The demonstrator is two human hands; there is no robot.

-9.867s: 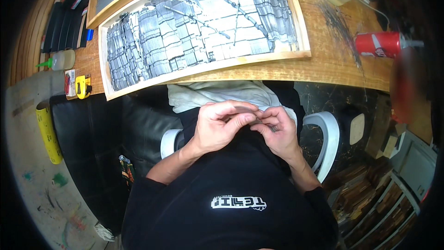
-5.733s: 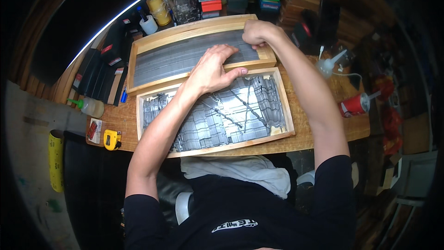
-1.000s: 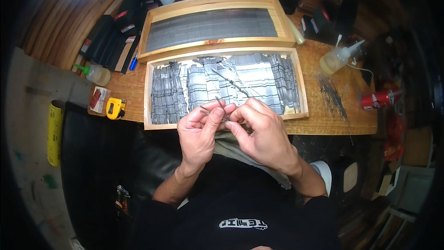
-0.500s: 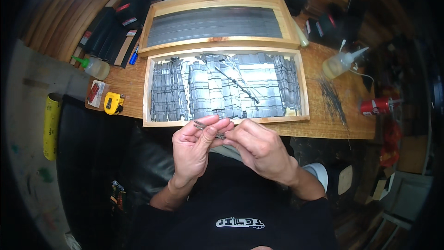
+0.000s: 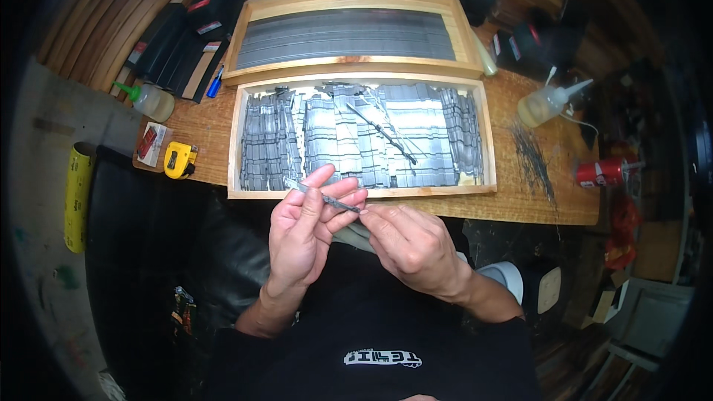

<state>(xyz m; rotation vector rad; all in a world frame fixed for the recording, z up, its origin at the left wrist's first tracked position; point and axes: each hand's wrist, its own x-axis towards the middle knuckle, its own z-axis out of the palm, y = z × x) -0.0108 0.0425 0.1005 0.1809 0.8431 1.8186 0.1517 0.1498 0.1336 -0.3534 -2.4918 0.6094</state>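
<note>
My left hand (image 5: 301, 245) is turned palm up, its thumb pressing a thin dark grey strip (image 5: 336, 202) against the fingers. Opposite it, my right hand (image 5: 417, 246) pinches the strip's right end between thumb and fingertips. The strip slants across the left fingers, with a paler tip beyond the thumb. Both hands are just in front of a shallow wooden box (image 5: 297, 194) packed with flat grey strips (image 5: 420, 137). Across those strips lies a thin dark rod-like piece (image 5: 382, 134), slanting down to the right.
Behind stands a second wooden tray (image 5: 349, 67) with a dark grey sheet-like layer inside. On the table are a yellow tape measure (image 5: 180, 160), a green-tipped bottle (image 5: 154, 102), a blue pen (image 5: 215, 85), another squeeze bottle (image 5: 542, 104), loose dark slivers (image 5: 533, 160) and a red can (image 5: 600, 172).
My left fingers have spread and straightened, showing more of the strip. The left hand has shifted slightly left; the right hand still pinches the strip's end.
</note>
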